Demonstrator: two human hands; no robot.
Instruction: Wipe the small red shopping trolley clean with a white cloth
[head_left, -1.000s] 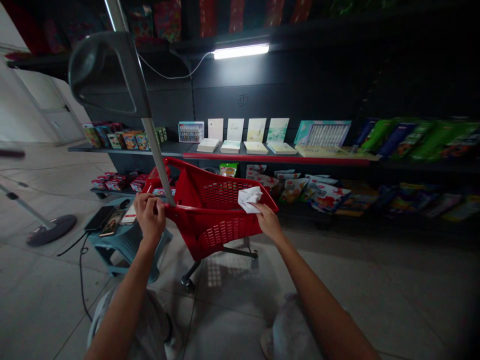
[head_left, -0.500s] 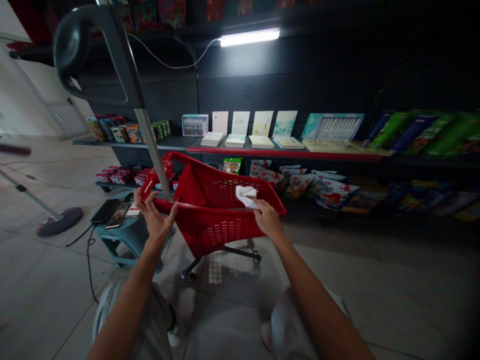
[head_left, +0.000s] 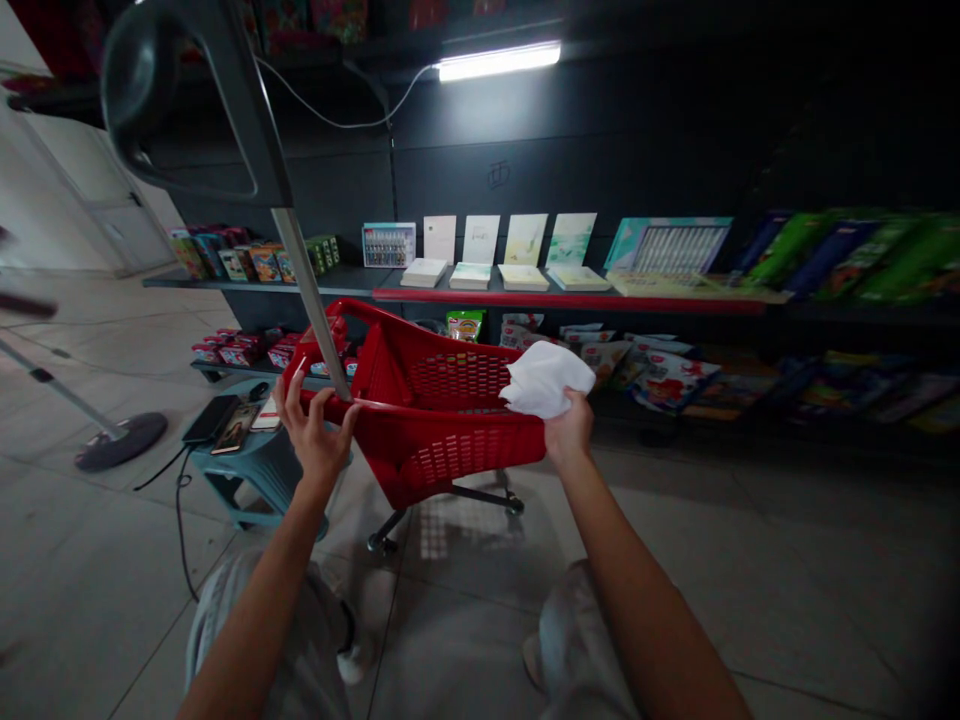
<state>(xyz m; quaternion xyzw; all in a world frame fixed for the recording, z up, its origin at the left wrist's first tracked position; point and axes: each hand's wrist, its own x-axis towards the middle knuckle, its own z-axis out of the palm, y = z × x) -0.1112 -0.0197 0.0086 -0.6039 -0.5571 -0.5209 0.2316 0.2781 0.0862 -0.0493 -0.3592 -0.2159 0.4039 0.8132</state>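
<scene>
A red plastic shopping cart (head_left: 442, 455) with a mesh basket stands in front of me on small wheels. My right hand (head_left: 570, 430) grips a crumpled white cloth (head_left: 544, 380) above the basket's right rim. My left hand (head_left: 316, 440) is at the near left rim, fingers spread, right next to the cart's grey metal pole (head_left: 309, 300). I cannot tell whether those fingers touch the rim. The pole rises to a dark curved handle (head_left: 187, 100) at the top left.
Dark store shelves (head_left: 570, 295) behind the cart hold cards, books and snack packets. To the left, a teal stool (head_left: 247, 480) carries phones and a cable. A round fan base (head_left: 120, 440) stands on the tiled floor farther left.
My right hand has lifted the cloth off the basket's rim and moved right, and the cloth now spreads wider. My left hand's fingers have opened wider. The view has shifted slightly.
</scene>
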